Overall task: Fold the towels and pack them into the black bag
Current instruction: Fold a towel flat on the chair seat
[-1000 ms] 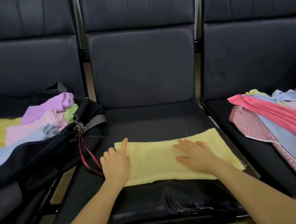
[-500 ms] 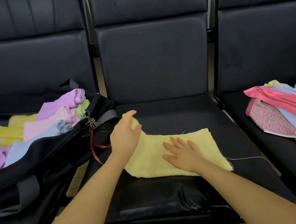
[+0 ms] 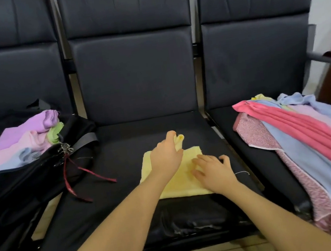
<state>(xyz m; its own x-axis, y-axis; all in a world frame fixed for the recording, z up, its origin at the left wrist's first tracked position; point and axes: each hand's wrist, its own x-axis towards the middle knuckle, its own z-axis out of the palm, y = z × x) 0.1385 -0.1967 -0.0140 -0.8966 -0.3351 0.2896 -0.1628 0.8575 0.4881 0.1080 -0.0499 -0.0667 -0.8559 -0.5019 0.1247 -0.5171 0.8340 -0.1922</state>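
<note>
Mid-fold on the middle seat [image 3: 121, 153]: my left hand [image 3: 166, 158] pinches the yellow towel [image 3: 177, 179] corner across, right hand [image 3: 214, 171] flat pressing it, next I'd crease, then load the black bag [image 3: 39, 176].

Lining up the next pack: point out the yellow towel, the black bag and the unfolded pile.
yellow towel [image 3: 182, 184], head view, flat near part.
black bag [image 3: 28, 178], head view, near side wall.
unfolded pile [image 3: 318, 145], head view, pink towel on top.
</note>
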